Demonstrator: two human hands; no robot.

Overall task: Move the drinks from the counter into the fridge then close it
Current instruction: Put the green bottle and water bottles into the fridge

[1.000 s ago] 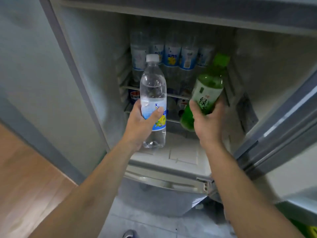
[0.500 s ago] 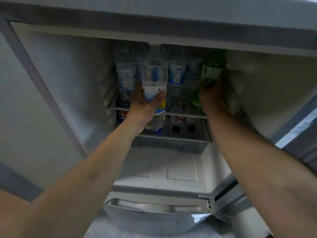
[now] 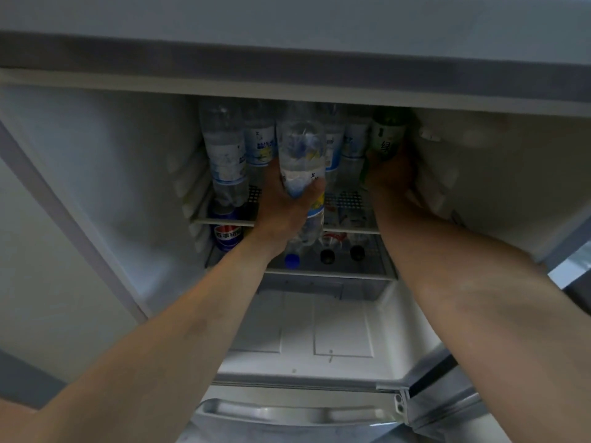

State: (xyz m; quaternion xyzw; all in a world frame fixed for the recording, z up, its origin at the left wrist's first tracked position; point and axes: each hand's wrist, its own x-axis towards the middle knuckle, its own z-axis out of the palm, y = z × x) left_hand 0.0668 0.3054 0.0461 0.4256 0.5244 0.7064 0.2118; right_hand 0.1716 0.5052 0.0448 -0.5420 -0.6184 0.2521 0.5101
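Both my arms reach into the open fridge (image 3: 105,174). My left hand (image 3: 284,209) grips a clear water bottle (image 3: 302,155) with a blue and yellow label, held over the front of the upper wire shelf (image 3: 351,230). My right hand (image 3: 390,174) grips a green tea bottle (image 3: 385,135) at the shelf's right end, close to the right inner wall. The top of each bottle is hidden under the fridge's upper frame.
Several clear water bottles (image 3: 224,155) stand at the back of the upper shelf. Below it lie a Pepsi can (image 3: 227,235) and bottles with a blue cap (image 3: 291,260) and dark caps (image 3: 327,256). The open door (image 3: 572,273) is at right, a drawer handle (image 3: 297,414) below.
Both hands have carried their bottles up and deeper into the fridge, from in front of the opening onto the upper shelf level; my view has moved closer.
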